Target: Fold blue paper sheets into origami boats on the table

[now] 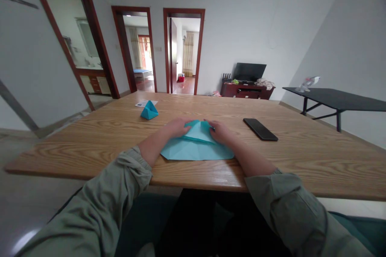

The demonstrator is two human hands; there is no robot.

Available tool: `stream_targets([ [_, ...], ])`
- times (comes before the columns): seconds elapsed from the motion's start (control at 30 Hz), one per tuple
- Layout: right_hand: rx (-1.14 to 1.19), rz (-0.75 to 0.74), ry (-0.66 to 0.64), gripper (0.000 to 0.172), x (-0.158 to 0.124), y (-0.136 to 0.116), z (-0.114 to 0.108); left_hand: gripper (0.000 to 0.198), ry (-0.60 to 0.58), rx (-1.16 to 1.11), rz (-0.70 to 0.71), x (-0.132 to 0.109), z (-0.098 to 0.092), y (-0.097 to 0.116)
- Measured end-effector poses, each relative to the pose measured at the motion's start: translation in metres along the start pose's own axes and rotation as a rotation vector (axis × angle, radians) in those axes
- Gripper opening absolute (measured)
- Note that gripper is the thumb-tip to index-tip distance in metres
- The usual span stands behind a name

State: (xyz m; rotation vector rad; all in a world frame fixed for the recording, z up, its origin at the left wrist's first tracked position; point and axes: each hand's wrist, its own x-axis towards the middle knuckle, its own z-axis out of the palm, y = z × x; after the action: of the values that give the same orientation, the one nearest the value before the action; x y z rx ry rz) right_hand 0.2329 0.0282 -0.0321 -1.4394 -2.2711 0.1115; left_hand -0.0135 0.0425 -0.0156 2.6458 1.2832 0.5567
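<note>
A light-blue sheet of paper point(197, 151) lies on the wooden table in front of me, partly folded, with a crease running across it and a smaller raised part at its far side. My left hand point(177, 127) grips the far left edge of that raised part. On the far right edge, my right hand point(222, 131) has its fingers closed around the paper. Both hands are slightly blurred, and some fingertips are hidden. To the left of my left hand stands a folded blue paper shape point(149, 110), pointed at the top.
A black phone point(260, 129) lies on the table point(99, 148) to the right. Behind the blue shape is a small printed card point(141, 104). Farther off are a dark side table point(340, 98) holding a clear plastic item and a cabinet point(229, 90) with a screen.
</note>
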Motion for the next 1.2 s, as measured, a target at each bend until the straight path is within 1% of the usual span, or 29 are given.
stream_targets([
  [0.07,-0.091,-0.067,-0.084,0.05,0.0,-0.001,0.003,0.056,-0.107,0.005,0.059,-0.001,0.003,0.005],
  [0.13,-0.14,-0.095,-0.153,0.047,-0.001,-0.002,0.006,0.064,-0.235,0.008,0.088,-0.003,0.005,0.008],
  [0.17,-0.145,-0.099,-0.174,0.049,-0.003,-0.002,0.006,0.069,-0.295,0.014,0.092,-0.004,0.005,0.009],
  [0.2,-0.141,-0.102,-0.193,0.053,-0.004,-0.003,0.006,0.075,-0.345,0.022,0.093,-0.005,0.006,0.01],
  [0.27,-0.117,-0.104,-0.243,0.066,-0.007,-0.006,0.006,0.085,-0.395,0.039,0.098,-0.007,0.005,0.013],
  [0.3,-0.104,-0.104,-0.273,0.073,-0.009,-0.008,0.005,0.087,-0.398,0.045,0.103,-0.008,0.005,0.015],
  [0.37,-0.079,-0.098,-0.322,0.082,-0.011,-0.012,0.003,0.085,-0.383,0.051,0.121,-0.009,0.004,0.018],
  [0.43,-0.041,-0.093,-0.35,0.085,-0.012,-0.014,0.0,0.078,-0.353,0.044,0.153,-0.009,0.002,0.019],
  [0.47,-0.015,-0.093,-0.359,0.084,-0.012,-0.015,-0.003,0.074,-0.338,0.032,0.169,-0.009,0.0,0.018],
  [0.53,0.038,-0.091,-0.361,0.076,-0.013,-0.014,-0.008,0.065,-0.311,-0.003,0.179,-0.009,-0.002,0.017],
  [0.63,0.101,-0.08,-0.339,0.059,-0.015,-0.009,-0.017,0.051,-0.291,-0.042,0.134,-0.008,-0.004,0.014],
  [0.7,0.116,-0.027,-0.304,0.045,-0.016,-0.005,-0.021,0.044,-0.258,-0.053,0.1,-0.006,-0.004,0.012],
  [0.77,0.126,0.035,-0.247,0.035,-0.015,-0.001,-0.022,0.042,-0.198,-0.053,0.06,-0.004,-0.003,0.011],
  [0.9,0.1,0.083,-0.129,0.026,-0.011,0.006,-0.016,0.042,-0.086,0.007,-0.043,-0.001,0.003,0.01],
  [1.0,-0.014,0.092,-0.113,0.029,-0.008,0.008,-0.011,0.044,-0.054,0.084,-0.067,0.0,0.007,0.01],
  [1.07,-0.059,0.075,-0.12,0.029,-0.009,0.007,-0.01,0.051,-0.097,0.106,-0.097,0.001,0.008,0.009],
  [1.13,-0.05,0.057,-0.133,0.031,-0.01,0.006,-0.011,0.064,-0.174,0.086,-0.15,0.002,0.007,0.008],
  [1.2,-0.007,0.062,-0.157,0.04,-0.011,0.005,-0.013,0.074,-0.231,0.055,-0.198,0.004,0.006,0.006],
])
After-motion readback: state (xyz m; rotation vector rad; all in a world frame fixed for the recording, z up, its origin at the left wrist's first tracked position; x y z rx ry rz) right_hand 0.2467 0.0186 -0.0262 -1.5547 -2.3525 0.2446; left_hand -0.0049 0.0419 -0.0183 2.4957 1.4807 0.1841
